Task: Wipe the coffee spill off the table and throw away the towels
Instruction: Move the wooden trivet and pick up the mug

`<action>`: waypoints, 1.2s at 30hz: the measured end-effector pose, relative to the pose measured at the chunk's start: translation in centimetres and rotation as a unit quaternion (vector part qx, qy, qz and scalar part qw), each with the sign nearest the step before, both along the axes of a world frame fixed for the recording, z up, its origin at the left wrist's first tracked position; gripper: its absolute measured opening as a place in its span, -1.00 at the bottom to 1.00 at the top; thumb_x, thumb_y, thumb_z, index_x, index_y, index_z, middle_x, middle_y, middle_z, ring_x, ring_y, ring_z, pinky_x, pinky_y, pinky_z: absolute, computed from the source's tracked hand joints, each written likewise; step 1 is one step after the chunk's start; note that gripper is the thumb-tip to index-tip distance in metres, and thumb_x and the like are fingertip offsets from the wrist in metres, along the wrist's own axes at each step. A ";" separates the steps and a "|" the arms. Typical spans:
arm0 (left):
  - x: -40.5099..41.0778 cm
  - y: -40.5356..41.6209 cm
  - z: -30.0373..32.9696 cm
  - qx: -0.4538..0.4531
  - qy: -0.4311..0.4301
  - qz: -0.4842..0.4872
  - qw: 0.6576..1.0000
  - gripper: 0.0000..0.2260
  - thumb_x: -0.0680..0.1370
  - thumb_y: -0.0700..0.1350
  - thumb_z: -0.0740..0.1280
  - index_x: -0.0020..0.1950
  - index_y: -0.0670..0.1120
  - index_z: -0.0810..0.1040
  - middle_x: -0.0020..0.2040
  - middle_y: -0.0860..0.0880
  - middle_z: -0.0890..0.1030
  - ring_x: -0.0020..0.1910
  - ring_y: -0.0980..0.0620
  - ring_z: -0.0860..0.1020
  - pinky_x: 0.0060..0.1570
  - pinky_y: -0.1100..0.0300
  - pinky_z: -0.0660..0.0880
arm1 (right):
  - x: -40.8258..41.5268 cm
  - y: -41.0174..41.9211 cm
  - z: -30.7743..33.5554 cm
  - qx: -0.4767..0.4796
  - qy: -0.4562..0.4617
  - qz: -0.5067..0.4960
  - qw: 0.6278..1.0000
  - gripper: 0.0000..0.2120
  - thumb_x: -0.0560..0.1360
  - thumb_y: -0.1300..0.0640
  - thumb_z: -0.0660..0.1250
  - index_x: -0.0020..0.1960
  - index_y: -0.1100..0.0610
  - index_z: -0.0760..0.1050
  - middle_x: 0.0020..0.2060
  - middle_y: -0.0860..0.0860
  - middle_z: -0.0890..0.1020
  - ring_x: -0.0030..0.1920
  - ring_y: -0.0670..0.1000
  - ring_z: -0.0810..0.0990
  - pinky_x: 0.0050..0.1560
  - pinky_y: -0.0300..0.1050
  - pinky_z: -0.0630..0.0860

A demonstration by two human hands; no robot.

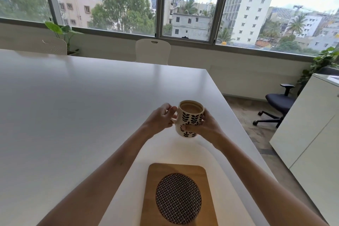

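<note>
A cream mug patterned with dark leaf sprigs is held above the white table by both hands, slightly tilted, and is seen to be nearly full of milky coffee. The right hand is wrapped round the mug's right side and lower body, its fingers curled against the wall and the thumb laid across the front near the base. The left hand is placed at the mug's left side, where the fingers are curled about the handle; the handle itself is mostly hidden behind them, so the exact grip cannot be told. Both bare forearms are stretched forward from the lower edge of the view. Nearer the person, a wooden board with rounded corners is laid on the table, and a round woven coaster in black and white is set upon it. Beyond the table's far edge, two white chairs are seen below a wide window. A dark office chair on castors is stood on the floor to the right, beside a white cabinet, and leafy potted plants are placed near the window.
</note>
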State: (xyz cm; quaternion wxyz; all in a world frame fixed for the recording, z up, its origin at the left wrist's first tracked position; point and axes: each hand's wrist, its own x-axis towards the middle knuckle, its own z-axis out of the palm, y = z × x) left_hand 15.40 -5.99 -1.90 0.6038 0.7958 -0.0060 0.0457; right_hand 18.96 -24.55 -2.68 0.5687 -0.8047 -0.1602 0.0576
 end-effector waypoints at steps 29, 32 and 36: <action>-18.9 -0.9 0.9 -0.081 -0.012 -0.047 0.995 -0.85 0.59 -0.05 0.21 -0.11 -0.10 0.43 0.06 -0.10 0.62 -0.34 0.15 0.52 -0.18 0.27 0.59 | -18.3 -1.8 0.3 -0.043 -0.073 -0.008 0.996 -0.18 0.00 -0.13 0.60 0.21 -0.10 0.36 0.02 -0.15 0.60 0.03 -0.12 0.58 0.01 0.01 0.59; -19.5 -1.1 0.3 -0.088 -0.007 -0.047 0.995 -0.85 0.59 -0.05 0.21 -0.10 -0.11 0.43 0.07 -0.12 0.61 -0.37 0.19 0.53 -0.25 0.33 0.55 | -19.1 -1.9 -0.1 -0.042 -0.066 -0.004 0.997 -0.21 0.06 -0.06 0.62 0.21 -0.11 0.36 0.02 -0.17 0.59 0.04 -0.15 0.56 -0.03 -0.10 0.58; -20.0 -1.3 -0.3 -0.094 -0.004 -0.040 0.995 -0.85 0.60 -0.06 0.20 -0.09 -0.11 0.43 0.04 -0.12 0.62 -0.28 0.12 0.57 -0.20 0.30 0.57 | -19.8 -2.0 -0.3 -0.043 -0.061 0.006 0.997 -0.24 0.10 -0.02 0.62 0.21 -0.12 0.34 0.00 -0.21 0.57 0.03 -0.20 0.54 -0.08 -0.20 0.54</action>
